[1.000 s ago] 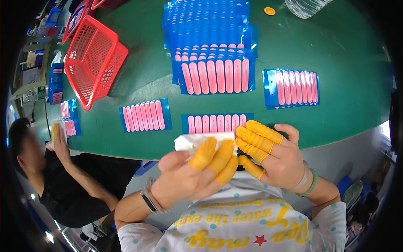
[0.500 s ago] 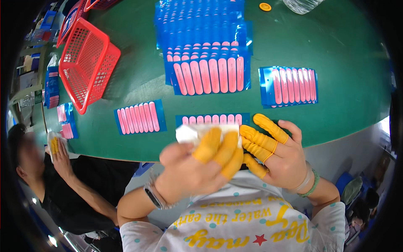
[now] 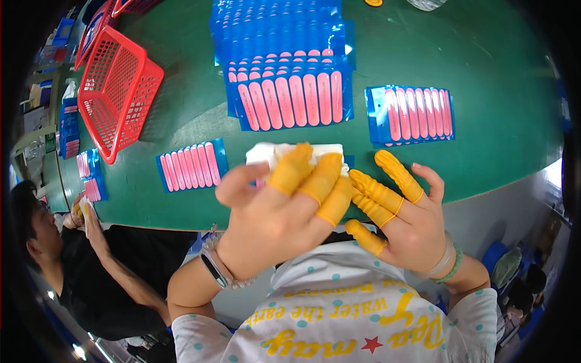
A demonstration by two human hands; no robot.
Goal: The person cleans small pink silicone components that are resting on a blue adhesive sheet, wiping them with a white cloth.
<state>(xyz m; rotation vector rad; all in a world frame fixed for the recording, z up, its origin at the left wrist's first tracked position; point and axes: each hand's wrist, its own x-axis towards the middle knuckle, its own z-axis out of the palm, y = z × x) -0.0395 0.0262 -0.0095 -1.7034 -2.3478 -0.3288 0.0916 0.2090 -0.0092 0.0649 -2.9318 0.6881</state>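
My left hand (image 3: 272,212), with yellow finger cots on several fingers, presses a folded white cloth (image 3: 261,153) down onto a blue film sheet (image 3: 349,161) lying near the table's front edge. Cloth and fingers cover most of that sheet; only bits of blue and pink show. My right hand (image 3: 405,221), also in yellow finger cots, rests at the sheet's right end, fingers apart and thumb raised. Beyond my hands lies a layered stack of blue sheets (image 3: 290,100) bearing rows of long, round-ended pink strips. A smaller pile of such sheets (image 3: 411,115) sits to the right.
Another strip sheet (image 3: 191,166) lies to the left on the green table (image 3: 484,109). Red plastic baskets (image 3: 121,91) stand at the far left. Beside me at the left, a co-worker (image 3: 109,272) holds a white cloth near smaller sheets (image 3: 91,175). A yellow ring (image 3: 374,2) lies at the back.
My left hand and the white cloth have moved slightly away from me, covering more of the sheet. The view has shifted a little. The co-worker's hands have come together on their cloth.
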